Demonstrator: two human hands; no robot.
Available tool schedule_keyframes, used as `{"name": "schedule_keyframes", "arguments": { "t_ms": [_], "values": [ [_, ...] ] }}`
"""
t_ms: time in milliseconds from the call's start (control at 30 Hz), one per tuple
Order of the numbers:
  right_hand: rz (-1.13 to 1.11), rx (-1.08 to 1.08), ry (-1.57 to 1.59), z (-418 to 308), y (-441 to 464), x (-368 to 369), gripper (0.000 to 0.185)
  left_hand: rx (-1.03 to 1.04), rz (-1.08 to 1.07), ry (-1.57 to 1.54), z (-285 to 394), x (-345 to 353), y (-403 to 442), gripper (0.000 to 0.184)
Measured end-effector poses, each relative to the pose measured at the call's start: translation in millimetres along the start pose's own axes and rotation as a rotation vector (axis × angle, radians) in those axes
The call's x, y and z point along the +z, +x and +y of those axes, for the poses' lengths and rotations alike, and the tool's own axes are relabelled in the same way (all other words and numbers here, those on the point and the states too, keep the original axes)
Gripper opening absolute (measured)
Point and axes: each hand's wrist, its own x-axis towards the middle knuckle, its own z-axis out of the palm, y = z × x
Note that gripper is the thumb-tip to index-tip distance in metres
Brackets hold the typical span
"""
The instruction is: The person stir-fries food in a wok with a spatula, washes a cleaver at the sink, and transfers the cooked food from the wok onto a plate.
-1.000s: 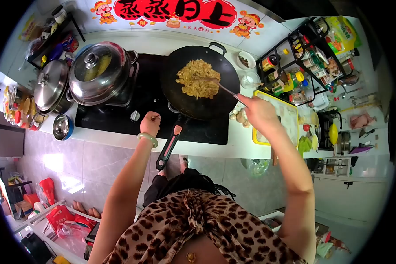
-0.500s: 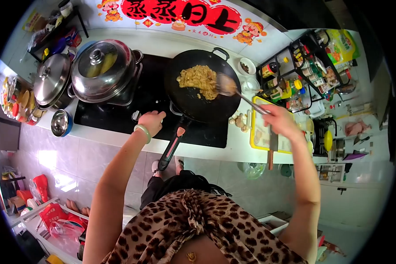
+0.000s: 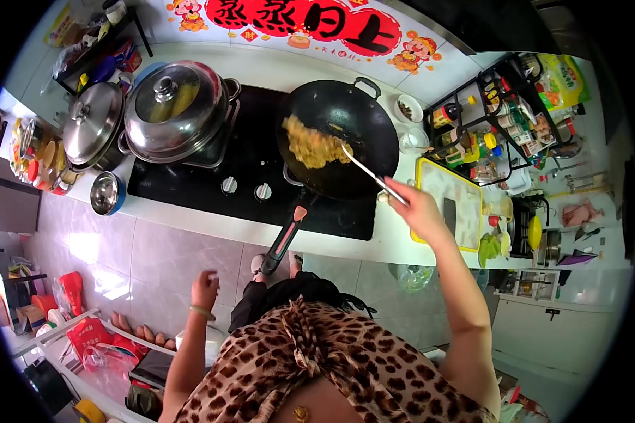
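Stovetop (image 3: 250, 156) wok (image 3: 372, 137), browned food (image 3: 316, 149) inside

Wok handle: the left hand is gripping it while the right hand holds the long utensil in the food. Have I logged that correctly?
Not quite: the left hand isn't gripping the wok handle. The head view shows that hand well apart from it, off to the left. The right hand does hold the long utensil in the food.

Wok (image 3: 365, 134) and pot (image 3: 183, 121) on stove (image 3: 259, 134)
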Motion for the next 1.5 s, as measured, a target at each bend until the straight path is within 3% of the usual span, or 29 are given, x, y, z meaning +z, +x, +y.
{"name": "schedule_keyframes", "arguments": {
  "t_ms": [33,67,133,267,433,500,700,767,833,900,1000,1033,1100,1233,1300,1400,1433,1500],
  "values": [
    [0.031,-0.079,-0.22,-13.0,-18.6,-6.4,0.045,-0.13,-0.013,-0.037,-24.3,-1.5,-9.3,0.025],
    [0.032,-0.077,-0.22,-27.9,-35.1,-10.8,0.045,-0.26,-0.021,-0.072,-48.3,-3.0,-18.8,0.024],
    [-0.099,0.031,-0.425,-50.7,-51.0,-16.8,0.047,-0.457,-0.019,-0.138,-83.3,-2.6,-32.2,0.025],
    [0.016,0.017,-0.604,-22.6,-8.5,21.5,0.043,-0.699,0.018,-0.255,-124.8,-8.1,-52.4,0.025],
    [0.006,0.089,-0.552,-30.0,6.1,-0.3,0.044,-0.732,0.05,-0.326,-134.5,-23.8,-41.8,0.026],
    [-0.14,0.083,-0.588,-49.9,-18.5,-9.1,0.044,-0.716,0.041,-0.338,-127.4,-27.9,-32.1,0.026],
    [0.004,0.065,-0.604,-34.5,29.9,11.8,0.044,-0.671,0.017,-0.305,-103.5,-25.2,-13.2,0.025],
    [-0.005,0.123,-0.357,-26.1,32.0,-13.2,0.041,-0.652,0.007,-0.259,-102.6,-25.6,-9.2,0.025],
    [0.064,-0.096,-0.143,16.6,19.3,-41.3,0.038,-0.63,0.008,-0.289,-107.5,-23.6,-9.4,0.025],
    [-0.11,0.39,0.129,-18.0,4.1,-91.0,0.037,-0.635,-0.002,-0.304,-113.1,-22.2,-12.8,0.025],
    [-0.24,0.616,0.274,-1.2,22.1,-117.7,0.025,-0.684,0.007,-0.289,-118.8,-24.6,-24.0,0.025],
    [-0.247,0.61,0.277,18.0,34.2,-112.3,0.025,-0.694,0.008,-0.28,-120.8,-25.7,-27.2,0.025],
    [-0.401,0.591,0.586,63.0,58.5,-85.0,0.025,-0.716,0.011,-0.261,-125.1,-27.8,-33.7,0.026],
    [-0.3,0.425,0.915,50.4,73.5,-11.3,0.033,-0.764,0.051,-0.283,-108.2,-31.4,-46.7,0.026],
    [-0.202,0.349,0.614,18.8,54.4,0.0,0.038,-0.755,0.043,-0.264,-106.7,-35.9,-49.7,0.025],
    [0.042,-0.032,-0.047,-6.6,3.0,4.9,0.043,-0.717,0.037,-0.305,-108.7,-26.7,-40.8,0.024],
    [0.044,-0.034,-0.053,-19.2,-16.7,0.2,0.043,-0.719,0.039,-0.319,-110.9,-24.7,-36.8,0.023],
    [-0.023,0.034,-0.372,-39.4,-43.3,-6.5,0.045,-0.723,0.046,-0.335,-115.5,-23.7,-33.0,0.023]
  ]
}}
